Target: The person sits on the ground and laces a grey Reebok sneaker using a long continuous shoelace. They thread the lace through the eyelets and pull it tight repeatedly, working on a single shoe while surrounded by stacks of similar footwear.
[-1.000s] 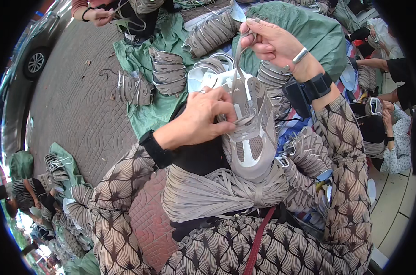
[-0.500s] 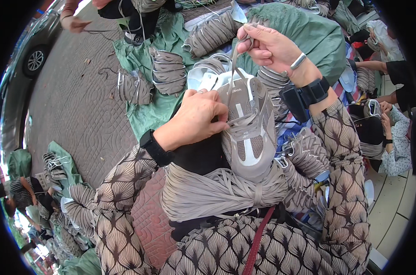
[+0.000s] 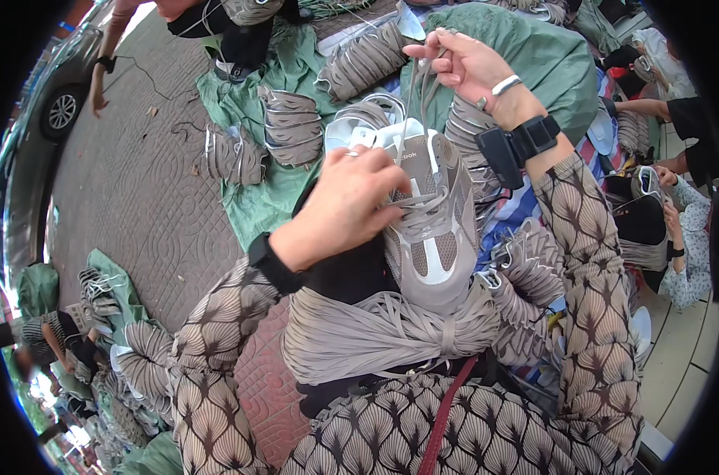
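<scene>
A beige and white sneaker [image 3: 435,289] rests upright across my lap, its toe toward me. My right hand [image 3: 466,71] is raised beyond its collar, fingers pinched on a shoelace [image 3: 408,111] that runs up from the shoe. My left hand [image 3: 351,206] lies against the sneaker's left side. Its thumb and forefinger are bent around the lace rows over the tongue; the exact pinch is partly hidden. A thick tied bundle of beige laces [image 3: 359,336] lies on my lap, touching the toe.
Stacks of beige shoe uppers [image 3: 290,127] lie ahead on green sheeting [image 3: 249,202]. A large green sack [image 3: 518,63] bulges at the far right. More uppers [image 3: 530,265] sit beside my right arm. Other people work around me; a person's hand [image 3: 98,91] hangs near a parked car [image 3: 62,111].
My right hand has shifted slightly to the right and opened some fingers, the lace still in it. My left hand has moved right over the laces. The other person's hand at upper left dropped lower.
</scene>
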The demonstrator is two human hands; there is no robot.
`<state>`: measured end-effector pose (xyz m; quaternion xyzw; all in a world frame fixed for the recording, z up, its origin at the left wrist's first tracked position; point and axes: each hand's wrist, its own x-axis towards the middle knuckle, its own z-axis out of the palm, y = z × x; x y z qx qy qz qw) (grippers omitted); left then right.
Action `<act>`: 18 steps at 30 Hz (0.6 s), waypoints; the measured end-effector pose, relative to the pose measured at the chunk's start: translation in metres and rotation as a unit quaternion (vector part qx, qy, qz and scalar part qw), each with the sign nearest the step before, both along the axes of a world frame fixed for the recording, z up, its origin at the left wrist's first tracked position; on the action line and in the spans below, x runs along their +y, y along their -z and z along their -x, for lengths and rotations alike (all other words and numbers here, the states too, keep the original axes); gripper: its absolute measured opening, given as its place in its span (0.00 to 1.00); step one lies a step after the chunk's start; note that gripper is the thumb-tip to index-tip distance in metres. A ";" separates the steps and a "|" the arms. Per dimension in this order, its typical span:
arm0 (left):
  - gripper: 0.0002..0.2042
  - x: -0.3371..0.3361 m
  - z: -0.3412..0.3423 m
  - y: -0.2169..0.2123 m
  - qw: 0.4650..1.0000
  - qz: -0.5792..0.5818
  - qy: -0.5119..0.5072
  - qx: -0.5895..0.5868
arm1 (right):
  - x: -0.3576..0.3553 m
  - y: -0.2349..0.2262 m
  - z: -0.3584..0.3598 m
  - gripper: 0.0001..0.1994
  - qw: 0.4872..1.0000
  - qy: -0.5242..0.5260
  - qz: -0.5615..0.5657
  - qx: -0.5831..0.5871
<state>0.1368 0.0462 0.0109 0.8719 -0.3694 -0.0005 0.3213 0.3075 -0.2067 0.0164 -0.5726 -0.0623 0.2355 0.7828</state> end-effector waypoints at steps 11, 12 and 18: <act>0.08 -0.046 -0.017 0.007 0.989 0.021 0.057 0.134 | 0.022 -0.010 -0.009 0.13 0.942 -0.026 0.234 -0.238; 0.08 -0.045 -0.012 0.007 0.995 0.020 0.025 0.094 | 0.024 -0.009 -0.013 0.14 0.892 -0.025 0.313 -0.325; 0.16 -0.027 -0.014 0.019 0.968 0.147 -0.198 -0.034 | 0.025 -0.004 -0.023 0.18 0.832 0.006 0.334 -0.443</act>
